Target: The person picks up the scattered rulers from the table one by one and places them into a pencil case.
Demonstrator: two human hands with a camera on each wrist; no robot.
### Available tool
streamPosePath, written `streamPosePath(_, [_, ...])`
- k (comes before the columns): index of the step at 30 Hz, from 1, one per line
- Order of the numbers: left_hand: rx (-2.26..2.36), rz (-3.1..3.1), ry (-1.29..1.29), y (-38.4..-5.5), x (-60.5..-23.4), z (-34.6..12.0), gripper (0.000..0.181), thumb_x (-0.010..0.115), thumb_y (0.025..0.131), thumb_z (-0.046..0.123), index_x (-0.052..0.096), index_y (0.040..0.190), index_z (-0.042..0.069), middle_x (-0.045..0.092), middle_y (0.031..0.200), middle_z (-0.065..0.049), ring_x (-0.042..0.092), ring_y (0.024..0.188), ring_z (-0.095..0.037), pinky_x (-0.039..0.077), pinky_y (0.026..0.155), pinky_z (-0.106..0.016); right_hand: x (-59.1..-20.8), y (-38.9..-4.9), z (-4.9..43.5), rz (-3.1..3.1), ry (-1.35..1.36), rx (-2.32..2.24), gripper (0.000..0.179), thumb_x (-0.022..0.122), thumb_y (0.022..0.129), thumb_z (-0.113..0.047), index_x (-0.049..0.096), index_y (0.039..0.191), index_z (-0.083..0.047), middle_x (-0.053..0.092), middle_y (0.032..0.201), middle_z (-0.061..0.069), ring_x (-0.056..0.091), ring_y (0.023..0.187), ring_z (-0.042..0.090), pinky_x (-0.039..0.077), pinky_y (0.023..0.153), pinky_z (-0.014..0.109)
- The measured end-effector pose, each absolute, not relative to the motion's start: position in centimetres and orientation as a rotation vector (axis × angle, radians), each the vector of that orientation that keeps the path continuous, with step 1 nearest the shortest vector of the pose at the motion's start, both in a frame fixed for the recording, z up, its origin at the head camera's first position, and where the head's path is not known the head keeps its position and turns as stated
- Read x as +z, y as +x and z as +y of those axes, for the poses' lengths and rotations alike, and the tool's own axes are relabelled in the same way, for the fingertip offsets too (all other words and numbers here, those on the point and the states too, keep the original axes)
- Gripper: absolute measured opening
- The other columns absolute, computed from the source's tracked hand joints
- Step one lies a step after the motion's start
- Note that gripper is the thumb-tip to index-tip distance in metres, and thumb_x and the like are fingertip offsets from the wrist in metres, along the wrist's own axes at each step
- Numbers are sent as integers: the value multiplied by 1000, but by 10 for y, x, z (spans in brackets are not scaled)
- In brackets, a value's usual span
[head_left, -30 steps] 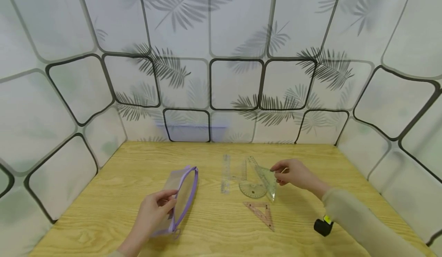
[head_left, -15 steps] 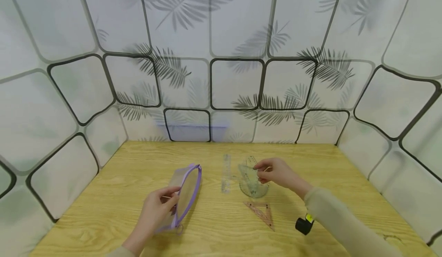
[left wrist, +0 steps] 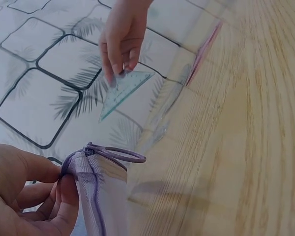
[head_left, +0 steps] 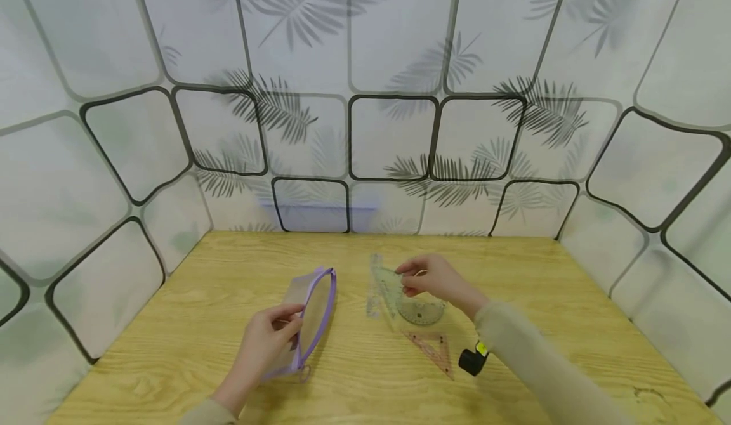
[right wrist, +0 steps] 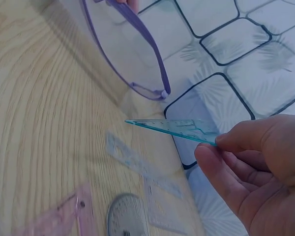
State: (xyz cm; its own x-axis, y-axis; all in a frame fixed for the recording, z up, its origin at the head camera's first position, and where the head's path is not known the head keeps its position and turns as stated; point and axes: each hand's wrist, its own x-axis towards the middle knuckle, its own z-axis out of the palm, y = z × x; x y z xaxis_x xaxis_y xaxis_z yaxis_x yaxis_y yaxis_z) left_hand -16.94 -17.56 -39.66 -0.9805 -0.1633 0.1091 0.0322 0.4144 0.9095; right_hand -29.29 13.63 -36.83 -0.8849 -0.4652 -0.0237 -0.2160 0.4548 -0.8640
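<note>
My left hand pinches the near rim of a see-through zip pouch with purple edging, whose mouth gapes toward the right. In the left wrist view the purple zipper pull ring sticks out beside my fingers. Between thumb and fingers my right hand holds a greenish clear set square by one corner, raised above the table. Under it lie a clear straight ruler and a clear protractor. A clear set square lies beside the protractor in the right wrist view.
A pink set square lies flat, nearer than the protractor. Beneath the right forearm is a small black object with a yellow part. A patterned curtain closes off the back and sides of the wooden table.
My right hand has carried the greenish set square leftward, from over the protractor's right side to over the straight ruler. The left hand and pouch have shifted slightly right.
</note>
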Motion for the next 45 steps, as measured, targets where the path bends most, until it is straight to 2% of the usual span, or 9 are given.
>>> streamPosePath(5, [-1618,-2481,104,-170,-396,-175,27,66,88,-1,69,115,-6,69,89,-11,63,69,-9,58,59,-20,-369,-296,123,2430,-596,-1424,32,62,96,-12,63,125,2,67,108,23,73,83,17,62,85,48])
streamPosePath(15, [-1605,-2483,75,-167,-392,-174,28,64,90,0,67,117,-7,69,92,-12,62,72,-8,59,61,-20,-375,-302,99,2342,-527,-1514,29,64,94,-9,65,122,0,69,103,16,73,79,15,61,87,49])
streamPosePath(20, [-1636,-2466,79,-167,-390,-171,28,65,89,-3,68,116,-7,68,89,-12,62,70,-7,59,61,-19,-381,-304,88,2302,-491,-1570,29,66,93,-8,67,120,0,71,103,19,73,76,15,61,86,50])
streamPosePath(30, [-1644,-2465,84,-168,-390,-171,29,65,89,-2,68,117,-7,67,88,-10,62,70,-6,60,63,-20,-388,-298,71,2190,-511,-1592,36,65,94,-8,61,128,3,66,117,27,73,81,15,59,93,50])
streamPosePath(35, [-1654,-2466,78,-168,-391,-172,29,65,90,-1,67,118,-7,67,90,-10,62,71,-6,60,63,-20,-390,-295,60,2153,-523,-1635,36,65,93,-6,61,127,7,66,114,27,74,81,16,59,91,50])
streamPosePath(42, [-1671,-2462,101,-169,-391,-171,30,65,89,-2,67,119,-6,67,90,-11,62,71,-5,59,64,-18,-393,-295,47,2160,-579,-1672,32,65,92,-3,63,122,8,70,100,19,72,73,13,62,84,47])
streamPosePath(45, [-1668,-2453,84,-168,-392,-171,29,65,89,-2,67,118,-6,66,89,-11,62,70,-5,59,63,-19,-394,-293,43,2169,-588,-1669,30,66,91,-2,65,120,8,70,99,18,71,72,12,62,83,47])
